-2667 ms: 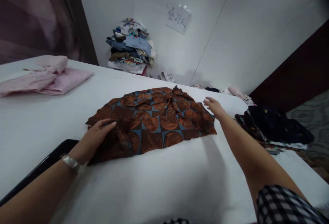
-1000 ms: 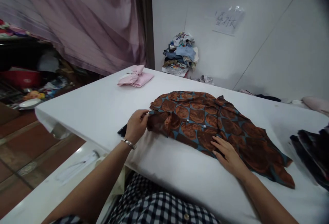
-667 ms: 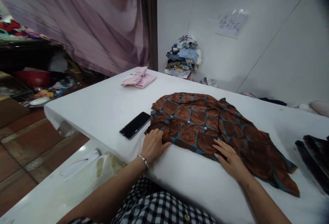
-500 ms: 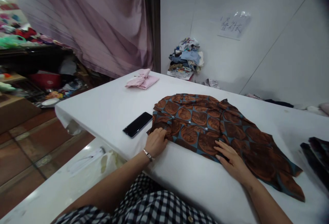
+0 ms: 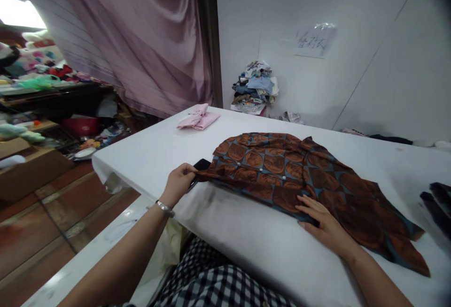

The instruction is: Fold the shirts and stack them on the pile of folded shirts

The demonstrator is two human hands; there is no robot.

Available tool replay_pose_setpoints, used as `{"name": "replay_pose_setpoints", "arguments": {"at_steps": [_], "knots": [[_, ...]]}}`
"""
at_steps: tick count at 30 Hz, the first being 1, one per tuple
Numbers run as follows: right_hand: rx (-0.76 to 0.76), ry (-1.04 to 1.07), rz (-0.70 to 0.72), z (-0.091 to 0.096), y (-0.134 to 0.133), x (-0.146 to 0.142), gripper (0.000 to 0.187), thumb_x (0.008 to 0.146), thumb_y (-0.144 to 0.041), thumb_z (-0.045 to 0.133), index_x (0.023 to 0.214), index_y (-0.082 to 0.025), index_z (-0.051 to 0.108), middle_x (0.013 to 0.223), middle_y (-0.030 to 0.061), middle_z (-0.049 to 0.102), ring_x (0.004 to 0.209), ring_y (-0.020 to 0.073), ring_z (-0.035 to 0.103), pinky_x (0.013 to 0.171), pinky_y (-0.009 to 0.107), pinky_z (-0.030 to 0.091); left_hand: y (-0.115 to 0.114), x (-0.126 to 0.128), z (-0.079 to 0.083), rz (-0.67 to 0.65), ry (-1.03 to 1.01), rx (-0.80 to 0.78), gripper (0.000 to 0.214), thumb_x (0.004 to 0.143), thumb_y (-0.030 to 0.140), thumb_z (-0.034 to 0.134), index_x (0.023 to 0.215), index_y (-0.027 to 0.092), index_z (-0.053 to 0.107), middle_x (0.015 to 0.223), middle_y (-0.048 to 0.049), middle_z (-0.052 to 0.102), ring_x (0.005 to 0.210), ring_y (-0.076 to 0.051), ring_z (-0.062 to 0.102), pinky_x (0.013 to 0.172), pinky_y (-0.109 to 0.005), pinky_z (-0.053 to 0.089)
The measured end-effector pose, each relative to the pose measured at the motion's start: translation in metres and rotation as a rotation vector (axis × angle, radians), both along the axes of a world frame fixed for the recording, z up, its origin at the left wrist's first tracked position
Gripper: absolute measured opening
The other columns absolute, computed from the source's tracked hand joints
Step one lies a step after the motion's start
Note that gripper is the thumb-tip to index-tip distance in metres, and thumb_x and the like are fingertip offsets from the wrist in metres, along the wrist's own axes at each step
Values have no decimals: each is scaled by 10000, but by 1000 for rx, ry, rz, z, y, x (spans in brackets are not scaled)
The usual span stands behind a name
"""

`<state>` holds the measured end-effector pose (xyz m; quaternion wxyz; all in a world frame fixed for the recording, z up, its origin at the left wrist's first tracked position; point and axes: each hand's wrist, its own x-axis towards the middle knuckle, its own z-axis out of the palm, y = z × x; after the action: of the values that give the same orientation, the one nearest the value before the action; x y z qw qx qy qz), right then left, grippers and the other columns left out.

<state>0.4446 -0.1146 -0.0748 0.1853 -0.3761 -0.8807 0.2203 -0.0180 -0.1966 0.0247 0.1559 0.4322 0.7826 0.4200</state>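
The right hand (image 5: 324, 227) is resting open on a brown shirt (image 5: 269, 168); the left grip (image 5: 179, 181) is pinching its edge.
Creased and circle-printed, it is lying across the white bench (image 5: 148, 154), partly hiding a phone (image 5: 202, 164); beyond, pink cloth (image 5: 200, 119) is lying bundled.

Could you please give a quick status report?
Left hand pinching brown shirt by its edge. Right hand resting on it. Phone partly hidden beside left hand.

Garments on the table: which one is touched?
The brown circle-patterned shirt: the left hand pinches its edge, the right hand rests on it. The pink bundle and dark clothes lie untouched.
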Motion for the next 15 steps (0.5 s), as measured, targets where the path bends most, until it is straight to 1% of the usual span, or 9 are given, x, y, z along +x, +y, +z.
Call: {"name": "replay_pose_setpoints", "arguments": {"at_steps": [1, 2, 3, 5, 7, 9, 12, 14, 15], "knots": [[-3, 9, -1, 1, -1, 0, 433, 864, -498, 570, 1238, -289, 632, 1451, 79, 458, 1386, 312, 339, 1125, 570, 290, -2, -6, -4, 19, -21, -39, 153, 630, 242, 481, 722, 202, 595, 575, 24, 592, 527, -153, 527, 504, -256, 388], [-7, 25, -4, 2, -2, -1, 421, 857, -495, 582, 1221, -292, 643, 1440, 78, 473, 1378, 315, 354, 1118, 575, 303, -4, -11, -8, 32, 11, -80, 148, 633, 236, 478, 714, 205, 598, 565, 24, 592, 528, -156, 533, 507, -259, 393], [-13, 56, -12, 3, -2, -2, 401, 854, -489, 590, 1199, -295, 656, 1419, 76, 498, 1362, 314, 382, 1106, 572, 328, -6, -14, -10, 38, 84, -115, 151, 642, 228, 476, 717, 209, 606, 580, 17, 608, 549, -163, 551, 527, -266, 406], [-14, 170, -45, 6, -3, -3, 337, 864, -463, 584, 1135, -290, 687, 1344, 78, 572, 1299, 299, 471, 1067, 537, 405, -9, -14, -14, 29, 261, -136, 181, 690, 233, 470, 767, 218, 633, 685, -5, 668, 634, -183, 598, 593, -289, 444], [33, 322, -118, 10, -1, -2, 272, 879, -422, 568, 1053, -271, 712, 1223, 83, 653, 1202, 276, 565, 1026, 491, 464, -6, -5, -14, -56, 361, -89, 225, 766, 280, 459, 866, 223, 653, 840, -29, 708, 755, -200, 636, 683, -310, 482], [134, 444, -244, 15, 4, 3, 235, 879, -389, 565, 989, -250, 720, 1109, 85, 698, 1115, 264, 617, 1003, 469, 484, 2, 9, -15, -232, 400, -15, 278, 828, 340, 446, 963, 217, 655, 971, -53, 710, 893, -211, 646, 803, -330, 499], [268, 501, -495, 20, 12, 19, 247, 863, -397, 563, 951, -223, 716, 1023, 92, 714, 1018, 259, 648, 968, 464, 495, 20, 31, -20, -588, 466, 71, 352, 858, 409, 483, 1103, 208, 638, 1181, -85, 659, 1123, -225, 582, 999, -369, 433], [293, 492, -656, 22, 16, 32, 286, 849, -426, 555, 931, -202, 712, 996, 102, 717, 964, 258, 657, 930, 454, 507, 29, 40, -27, -779, 504, 49, 409, 841, 450, 535, 1163, 213, 625, 1251, -96, 628, 1181, -240, 552, 1035, -387, 408], [290, 486, -723, 22, 17, 38, 305, 838, -440, 552, 918, -192, 711, 981, 108, 719, 943, 260, 659, 915, 450, 509, 33, 42, -30, -831, 524, 21, 431, 824, 464, 562, 1172, 218, 625, 1242, -98, 634, 1170, -251, 560, 1023, -396, 418]]}}
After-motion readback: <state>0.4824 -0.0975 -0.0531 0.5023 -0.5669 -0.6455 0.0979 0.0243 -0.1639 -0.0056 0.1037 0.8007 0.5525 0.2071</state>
